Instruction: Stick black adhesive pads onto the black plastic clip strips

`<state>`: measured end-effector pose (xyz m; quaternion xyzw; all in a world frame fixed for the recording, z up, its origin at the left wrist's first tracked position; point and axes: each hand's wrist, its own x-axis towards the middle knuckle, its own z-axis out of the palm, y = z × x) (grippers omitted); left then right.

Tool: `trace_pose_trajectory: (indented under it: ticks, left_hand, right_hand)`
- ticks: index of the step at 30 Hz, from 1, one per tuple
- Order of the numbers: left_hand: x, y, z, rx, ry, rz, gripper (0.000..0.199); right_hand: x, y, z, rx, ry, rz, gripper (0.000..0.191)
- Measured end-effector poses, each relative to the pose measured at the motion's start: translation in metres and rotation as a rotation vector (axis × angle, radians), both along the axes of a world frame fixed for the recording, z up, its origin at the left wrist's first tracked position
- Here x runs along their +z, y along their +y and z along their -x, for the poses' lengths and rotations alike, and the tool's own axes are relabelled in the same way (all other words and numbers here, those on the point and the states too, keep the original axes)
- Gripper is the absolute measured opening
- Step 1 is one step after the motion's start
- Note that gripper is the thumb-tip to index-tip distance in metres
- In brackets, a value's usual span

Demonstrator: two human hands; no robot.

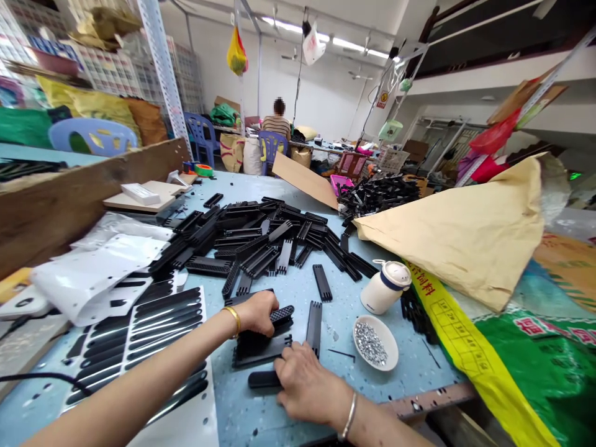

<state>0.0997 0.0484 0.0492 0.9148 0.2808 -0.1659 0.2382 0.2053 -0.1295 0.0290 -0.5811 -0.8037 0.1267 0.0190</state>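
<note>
on the blue tabletop (233, 400), a rounded strip (263, 380) runs crosswise leftward from the right hand's (307, 382) bent fingers, grip unclear; the left hand (256, 311) pinches a textured piece (283, 314).

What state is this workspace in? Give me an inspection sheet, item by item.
Surface: blue tabletop, marked with dark specks
Work items: black pieces heaped; bowl of small metal parts
Clutter: white plastic sheeting, lidded cup, brown paper
Hands: left hand over stacked pieces, right hand at round-ended piece; grips unclear
Cables: black cable, left edge
Surroundings: person seated behind; blue chair at left
</note>
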Motion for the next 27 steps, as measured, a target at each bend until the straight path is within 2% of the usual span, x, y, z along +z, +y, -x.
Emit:
trace_pose_trajectory:
  ticks: [2,7,10,12,14,17,22,27]
  left_hand:
    - [0.001,-0.001,0.000,-0.005,-0.042,-0.054,0.016]
    - [0.003,0.002,0.012,0.026,-0.133,-0.110,0.027]
    - [0.002,0.005,0.026,0.053,-0.166,-0.107,0.012]
    - [0.001,0.007,0.037,0.073,-0.200,-0.103,0.006]
    - [0.003,0.009,0.047,0.111,-0.240,-0.101,0.010]
    - [0.010,0.010,0.064,0.206,-0.294,-0.103,0.017]
    - [0.017,0.002,0.085,0.301,-0.341,-0.076,0.022]
    - [0.015,-0.010,0.094,0.320,-0.366,-0.027,0.025]
  right_hand:
    - [0.000,-0.004,-0.004,-0.045,0.026,0.025,0.025]
    - [0.000,-0.011,-0.017,-0.122,0.088,-0.008,0.032]
    - [0.001,-0.008,-0.025,-0.143,0.161,-0.089,0.037]
    - [0.000,0.002,-0.032,-0.201,0.208,-0.168,0.026]
    - [-0.005,0.018,-0.039,-0.278,0.223,-0.219,0.013]
    - [-0.015,0.049,-0.045,-0.346,0.213,-0.197,0.022]
    - [-0.026,0.087,-0.034,-0.257,0.205,-0.077,0.035]
    - [-0.020,0.093,-0.029,-0.195,0.158,-0.025,0.018]
